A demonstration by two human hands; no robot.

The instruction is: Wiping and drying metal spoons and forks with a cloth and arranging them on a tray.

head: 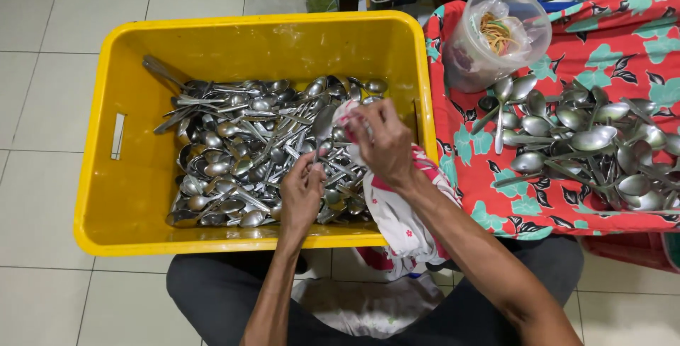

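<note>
A single steel spoon (322, 125) stands upright over the yellow plastic crate (127, 197), handle pinched low by the left hand (301, 194) so its bowl is offered to the white-and-pink patterned cloth (397, 211), which the right hand (382, 140) clenches around the bowl. One heap of loose spoons and forks (241, 155), too many to count, fills the crate. Another spoon pile (588, 144) lies apart on the red floral cloth (602, 48), beside one clear tub of rubber bands (496, 34).

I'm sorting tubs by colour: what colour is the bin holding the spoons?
Bright yellow: the bin, seen clearly in the head view.
</note>
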